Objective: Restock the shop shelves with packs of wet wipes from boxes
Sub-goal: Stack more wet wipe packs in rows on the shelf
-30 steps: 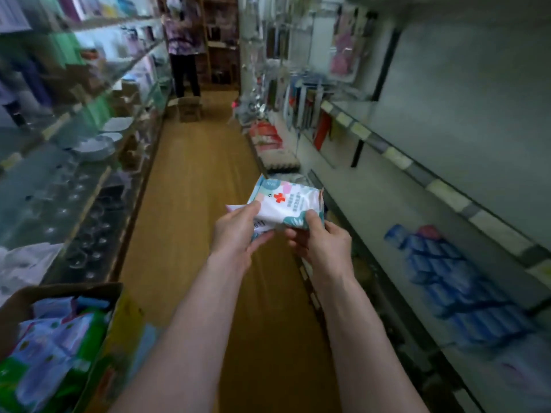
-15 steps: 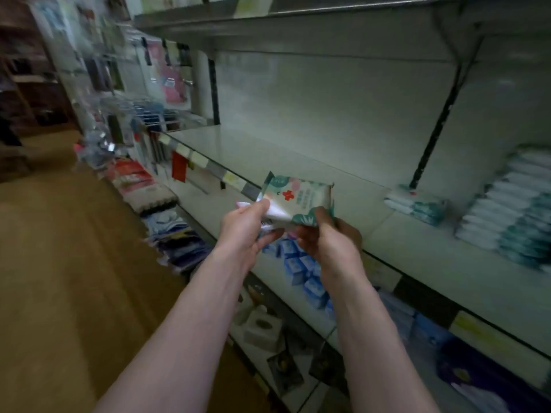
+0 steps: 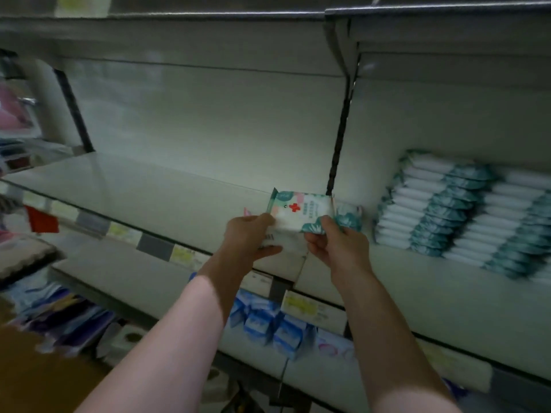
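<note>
Both my hands hold a small stack of wet wipe packs point(image 3: 299, 211), white with teal leaves and a red cross, just above the front of a pale metal shelf point(image 3: 149, 192). My left hand point(image 3: 253, 236) grips the stack's left end, my right hand point(image 3: 334, 245) pinches its right corner. A low pile of the same packs point(image 3: 348, 217) lies on the shelf right behind my right hand. Two tall stacks of packs point(image 3: 447, 204) stand further right on that shelf.
A black slotted upright point(image 3: 337, 150) divides the shelf bays behind the packs. The shelf above point(image 3: 268, 16) overhangs. Blue packets point(image 3: 265, 320) fill the lower shelf under my arms. Price labels point(image 3: 301, 304) line the shelf edge. Assorted goods point(image 3: 18, 114) sit at far left.
My view has swung right from the aisle to face the shelf. Both hands carried the packs forward and now hold them over the shelf edge beside the low pile.
</note>
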Demonstrator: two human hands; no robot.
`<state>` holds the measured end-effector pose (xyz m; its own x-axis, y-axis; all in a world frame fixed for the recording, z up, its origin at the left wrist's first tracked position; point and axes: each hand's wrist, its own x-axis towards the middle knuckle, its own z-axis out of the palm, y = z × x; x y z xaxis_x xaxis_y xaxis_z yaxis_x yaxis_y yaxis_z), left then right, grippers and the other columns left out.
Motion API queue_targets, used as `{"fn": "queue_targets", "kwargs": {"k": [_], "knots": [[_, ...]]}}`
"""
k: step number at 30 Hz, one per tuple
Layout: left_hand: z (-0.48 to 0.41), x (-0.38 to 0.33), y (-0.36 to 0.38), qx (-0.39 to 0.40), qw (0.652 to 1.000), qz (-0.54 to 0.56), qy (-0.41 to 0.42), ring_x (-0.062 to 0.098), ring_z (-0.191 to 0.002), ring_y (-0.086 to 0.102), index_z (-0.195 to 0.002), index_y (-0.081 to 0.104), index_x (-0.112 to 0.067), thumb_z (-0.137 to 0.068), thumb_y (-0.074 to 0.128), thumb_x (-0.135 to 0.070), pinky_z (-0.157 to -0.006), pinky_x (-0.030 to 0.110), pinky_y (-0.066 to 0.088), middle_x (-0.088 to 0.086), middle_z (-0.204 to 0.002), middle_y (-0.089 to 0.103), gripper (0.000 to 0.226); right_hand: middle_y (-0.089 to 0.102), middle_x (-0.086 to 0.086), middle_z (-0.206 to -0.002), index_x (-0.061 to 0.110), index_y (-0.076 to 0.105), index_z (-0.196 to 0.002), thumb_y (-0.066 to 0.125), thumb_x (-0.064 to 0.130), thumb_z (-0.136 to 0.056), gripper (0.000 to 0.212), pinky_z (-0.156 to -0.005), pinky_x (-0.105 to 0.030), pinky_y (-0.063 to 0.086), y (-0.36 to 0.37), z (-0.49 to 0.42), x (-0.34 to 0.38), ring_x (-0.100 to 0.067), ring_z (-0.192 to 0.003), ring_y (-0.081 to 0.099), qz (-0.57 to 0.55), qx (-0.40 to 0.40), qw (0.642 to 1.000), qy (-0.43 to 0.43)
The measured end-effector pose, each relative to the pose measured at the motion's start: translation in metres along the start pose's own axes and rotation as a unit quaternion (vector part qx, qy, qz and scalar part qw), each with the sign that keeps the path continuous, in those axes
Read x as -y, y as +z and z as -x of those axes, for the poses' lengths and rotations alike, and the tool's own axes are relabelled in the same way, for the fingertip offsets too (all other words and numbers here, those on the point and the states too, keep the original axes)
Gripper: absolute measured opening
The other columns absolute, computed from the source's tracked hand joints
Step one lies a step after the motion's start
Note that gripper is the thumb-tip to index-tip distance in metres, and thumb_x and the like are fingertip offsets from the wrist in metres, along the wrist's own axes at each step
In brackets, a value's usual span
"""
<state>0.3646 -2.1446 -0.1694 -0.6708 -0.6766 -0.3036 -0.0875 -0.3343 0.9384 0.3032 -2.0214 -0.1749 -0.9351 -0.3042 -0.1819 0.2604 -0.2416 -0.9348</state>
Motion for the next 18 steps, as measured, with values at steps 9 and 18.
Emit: {"fn": "queue_targets", "kwargs": {"k": [9,18], "knots": [[-0.07,-0.033,0.039,0.057,0.944,-0.296,0.137,0.018,-0.062,0.061,-0.098,0.063,-0.007,-0.092,0.062,-0.022,-0.058,0.032,0.056,0.009,-0.081,0.062,0.016,0.066,-0.009,-0.072,0.008,0.06,-0.089,0.044,0.008,-0.099,0.019,-0.048,-0.022,0.054,-0.006,-0.053,0.027,-0.012,-0.055,0.061,0.097,-0.042,0.994,0.029],[-0.123,-0.044,0.079,0.09,0.86,-0.466,0.19,0.01,-0.059,0.053,-0.083,0.062,-0.016,-0.087,0.066,-0.03,-0.061,0.025,0.046,-0.002,-0.069,0.058,0.016,0.059,-0.012,-0.065,0.007,0.054,-0.071,0.049,0.004,-0.096,0.026,-0.038,-0.018,0.045,-0.019,-0.109,0.028,-0.013,-0.05,0.053,0.193,-0.157,0.968,-0.023]]}}
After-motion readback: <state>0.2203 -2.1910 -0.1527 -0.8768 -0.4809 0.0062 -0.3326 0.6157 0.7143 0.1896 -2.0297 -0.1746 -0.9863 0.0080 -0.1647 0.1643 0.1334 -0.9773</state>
